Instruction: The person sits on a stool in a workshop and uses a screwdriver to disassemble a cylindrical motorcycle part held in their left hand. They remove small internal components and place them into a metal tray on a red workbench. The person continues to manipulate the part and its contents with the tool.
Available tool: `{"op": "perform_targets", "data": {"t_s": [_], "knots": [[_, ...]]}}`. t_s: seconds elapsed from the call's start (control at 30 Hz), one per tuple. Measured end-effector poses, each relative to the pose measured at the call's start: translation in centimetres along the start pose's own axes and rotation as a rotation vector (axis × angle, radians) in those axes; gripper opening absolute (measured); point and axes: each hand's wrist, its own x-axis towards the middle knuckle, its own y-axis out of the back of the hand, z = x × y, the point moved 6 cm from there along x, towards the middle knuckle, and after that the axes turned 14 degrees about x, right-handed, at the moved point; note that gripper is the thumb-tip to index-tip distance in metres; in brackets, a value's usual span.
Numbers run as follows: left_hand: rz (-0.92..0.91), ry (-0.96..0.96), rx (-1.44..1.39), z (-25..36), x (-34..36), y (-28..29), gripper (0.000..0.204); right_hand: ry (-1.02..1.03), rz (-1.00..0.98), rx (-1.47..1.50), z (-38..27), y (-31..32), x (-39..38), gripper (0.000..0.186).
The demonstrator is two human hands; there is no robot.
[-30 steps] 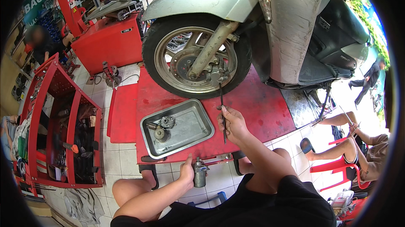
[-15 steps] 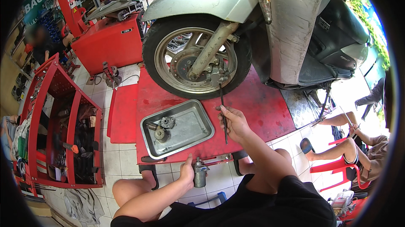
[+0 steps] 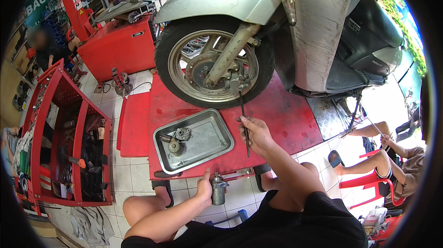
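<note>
My left hand [image 3: 204, 186] grips a grey metal canister with a fitting on top [image 3: 218, 192], held upright in front of the red platform's near edge; part of the fingers is hidden. Closed round a thin dark rod [image 3: 246, 132], my right hand [image 3: 256, 134] is over the platform [image 3: 286, 119]. The rod's far end reaches up to the brake caliper [image 3: 238, 83] on the scooter's front wheel [image 3: 167, 65]; whether they touch I cannot tell. A rectangular metal tray [image 3: 203, 153] lies left of my right hand, holding metal parts [image 3: 176, 145] at its left side.
The silver scooter [image 3: 318, 31] stands on the platform. A red tool cart [image 3: 85, 155] is at left, with a grey cloth [image 3: 94, 225] on the floor below it. At right a person [image 3: 397, 169] sits on a red plastic chair [image 3: 369, 183]. A red machine [image 3: 120, 38] stands behind.
My hands, the rod and the canister stay where they were. At the right, the seated person's arm and the dark-clad limb behind have shifted slightly.
</note>
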Motion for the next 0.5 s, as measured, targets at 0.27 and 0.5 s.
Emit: {"op": "perform_targets", "data": {"t_s": [0.27, 0.5], "knots": [[-0.014, -0.004, -0.013, 0.17, -0.22, -0.13, 0.057, 0.017, 0.018, -0.029, 0.06, -0.14, -0.2, 0.029], [-0.012, -0.004, -0.023, 0.0, 0.02, -0.07, 0.057, 0.021, 0.025, -0.018, 0.18, -0.16, -0.34, 0.028]]}}
